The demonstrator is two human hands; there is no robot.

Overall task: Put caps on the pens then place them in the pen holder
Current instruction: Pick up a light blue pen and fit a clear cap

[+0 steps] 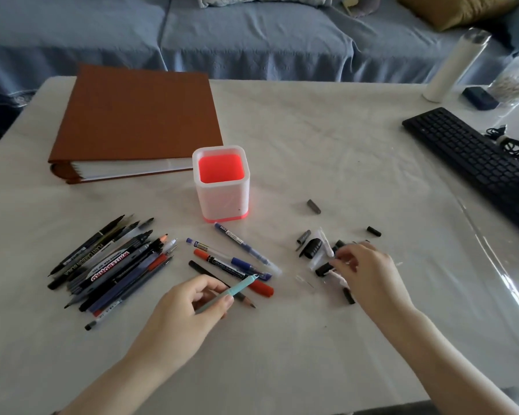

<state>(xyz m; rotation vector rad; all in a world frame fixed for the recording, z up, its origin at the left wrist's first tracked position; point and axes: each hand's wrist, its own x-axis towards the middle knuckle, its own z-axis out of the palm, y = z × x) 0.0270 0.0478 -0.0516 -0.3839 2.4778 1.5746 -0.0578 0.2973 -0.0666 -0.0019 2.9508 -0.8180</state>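
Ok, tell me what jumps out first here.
The pen holder stands mid-table, its inside glowing red and nothing in it. The left hand holds a teal pen beside the pen pile, while the right hand picks among the caps.

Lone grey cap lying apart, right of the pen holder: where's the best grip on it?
Pinch the grey cap across its short width at mid-length, coming straight down from above. It lies flat on the table, angled, with bare cloth all round, so both long sides look free for fingertips.
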